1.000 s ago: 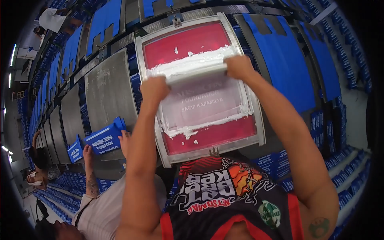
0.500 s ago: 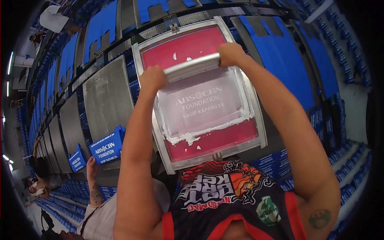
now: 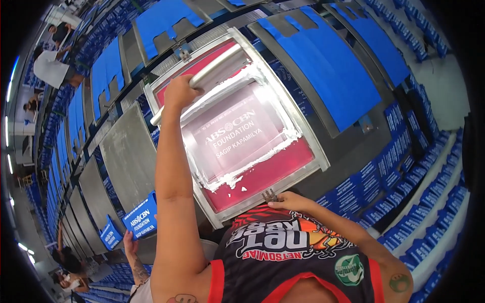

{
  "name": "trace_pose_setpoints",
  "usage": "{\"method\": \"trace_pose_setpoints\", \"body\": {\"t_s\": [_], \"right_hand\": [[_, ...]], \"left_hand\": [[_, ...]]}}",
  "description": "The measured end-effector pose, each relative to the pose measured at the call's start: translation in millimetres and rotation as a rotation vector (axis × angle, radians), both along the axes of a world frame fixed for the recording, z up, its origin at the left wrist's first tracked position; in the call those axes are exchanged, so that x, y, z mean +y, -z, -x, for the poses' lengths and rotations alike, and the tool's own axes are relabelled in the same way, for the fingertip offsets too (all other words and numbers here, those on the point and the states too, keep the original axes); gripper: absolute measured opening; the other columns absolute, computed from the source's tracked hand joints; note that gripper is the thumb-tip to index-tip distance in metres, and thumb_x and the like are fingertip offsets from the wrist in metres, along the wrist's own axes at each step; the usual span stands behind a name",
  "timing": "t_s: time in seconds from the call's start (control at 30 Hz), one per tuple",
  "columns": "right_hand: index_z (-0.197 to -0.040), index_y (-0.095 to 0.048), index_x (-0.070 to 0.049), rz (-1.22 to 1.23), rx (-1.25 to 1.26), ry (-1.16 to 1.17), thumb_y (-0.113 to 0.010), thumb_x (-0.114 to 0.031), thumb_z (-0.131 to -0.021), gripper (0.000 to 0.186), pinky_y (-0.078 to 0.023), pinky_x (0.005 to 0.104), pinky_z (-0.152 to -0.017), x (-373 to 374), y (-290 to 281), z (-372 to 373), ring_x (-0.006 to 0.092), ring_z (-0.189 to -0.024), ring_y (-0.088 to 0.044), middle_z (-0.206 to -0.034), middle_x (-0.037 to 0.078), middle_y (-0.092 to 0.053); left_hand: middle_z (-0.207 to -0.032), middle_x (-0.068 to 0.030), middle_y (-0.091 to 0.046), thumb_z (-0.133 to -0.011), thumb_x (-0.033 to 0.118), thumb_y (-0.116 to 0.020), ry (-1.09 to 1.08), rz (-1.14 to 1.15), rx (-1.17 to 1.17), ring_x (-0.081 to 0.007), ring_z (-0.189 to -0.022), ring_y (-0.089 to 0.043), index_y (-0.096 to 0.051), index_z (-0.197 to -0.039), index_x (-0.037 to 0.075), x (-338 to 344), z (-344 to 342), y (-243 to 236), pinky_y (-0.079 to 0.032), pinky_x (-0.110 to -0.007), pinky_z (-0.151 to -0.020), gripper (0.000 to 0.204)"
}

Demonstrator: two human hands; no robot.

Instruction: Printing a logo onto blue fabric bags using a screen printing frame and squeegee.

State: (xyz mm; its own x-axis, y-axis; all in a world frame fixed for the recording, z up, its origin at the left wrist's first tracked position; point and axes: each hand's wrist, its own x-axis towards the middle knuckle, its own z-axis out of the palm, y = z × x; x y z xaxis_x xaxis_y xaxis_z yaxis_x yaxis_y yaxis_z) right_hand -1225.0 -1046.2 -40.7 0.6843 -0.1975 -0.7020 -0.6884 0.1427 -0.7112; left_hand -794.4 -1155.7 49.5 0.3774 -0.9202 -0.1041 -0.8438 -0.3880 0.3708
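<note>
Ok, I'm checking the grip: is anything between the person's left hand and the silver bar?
Nothing visible: the left hand is wrapped around the silver bar, which shows on both sides of it.

the right hand (image 3: 291, 202) is now off the squeegee (image 3: 217, 66) and at the near-edge clip (image 3: 269, 194) of the screen frame (image 3: 305, 172); only the left hand (image 3: 180, 92) grips the squeegee.

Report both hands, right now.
Left hand: closed, holding the squeegee.
Right hand: at the metal clip; cannot tell whether closed on it.
</note>
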Motion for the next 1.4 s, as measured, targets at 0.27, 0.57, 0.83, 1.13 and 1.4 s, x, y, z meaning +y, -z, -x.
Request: {"method": "trace_pose_setpoints", "body": {"t_s": [0.27, 0.57, 0.83, 1.13, 1.4], "right_hand": [[-0.086, -0.073, -0.003, 0.163, -0.007, 0.201, -0.066, -0.028, -0.085, 0.026, -0.051, 0.028, -0.062, 14, -33, 0, 0.0116, -0.061, -0.065, -0.072, 0.009, -0.07], [-0.088, -0.072, -0.005, 0.216, -0.081, 0.22, -0.061, -0.021, -0.085, 0.02, -0.052, 0.031, -0.067, 19, -30, 4, 0.0192, -0.068, -0.068, -0.076, 0.008, -0.071], [-0.082, -0.074, -0.008, 0.194, -0.135, 0.286, -0.065, -0.027, -0.08, 0.021, -0.052, 0.0325, -0.069, 30, 25, 5, 0.0221, -0.07, -0.068, -0.072, 0.007, -0.07], [-0.081, -0.073, -0.006, 0.205, -0.156, 0.279, -0.065, -0.025, -0.081, 0.021, -0.052, 0.0336, -0.069, 25, 20, 4, 0.0236, -0.071, -0.069, -0.074, 0.009, -0.07], [-0.085, -0.071, -0.001, 0.218, -0.174, 0.256, -0.066, -0.022, -0.083, 0.021, -0.051, 0.0301, -0.064, 32, 24, 9, 0.0173, -0.067, -0.067, -0.073, 0.009, -0.07]], "left_hand": [[-0.097, -0.0128, -0.069, -0.067, 0.032, -0.077, -0.072, -0.159, -0.228, -0.0321, -0.094, -0.064, -0.07, -0.102, 0.018, 0, 25, 15, -0.05, -0.045, -0.081, 0.039], [-0.096, -0.0125, -0.069, -0.068, 0.032, -0.076, -0.041, -0.146, -0.245, -0.0318, -0.091, -0.065, -0.07, -0.105, 0.016, 2, 31, 16, -0.051, -0.042, -0.08, 0.041], [-0.1, -0.0109, -0.068, -0.072, 0.02, -0.066, -0.032, -0.105, -0.324, -0.0314, -0.093, -0.064, -0.066, -0.113, 0.02, 68, 96, 37, -0.051, -0.044, -0.081, 0.041], [-0.093, -0.0113, -0.067, -0.066, 0.012, -0.067, -0.051, 0.019, -0.241, -0.0313, -0.087, -0.064, -0.066, -0.104, 0.016, 179, 244, 48, -0.053, -0.043, -0.073, 0.038], [-0.087, -0.0132, -0.068, -0.071, 0.014, -0.069, -0.062, 0.093, -0.344, -0.0344, -0.082, -0.065, -0.066, -0.104, 0.015, 64, 102, 29, -0.051, -0.045, -0.07, 0.034]]}}
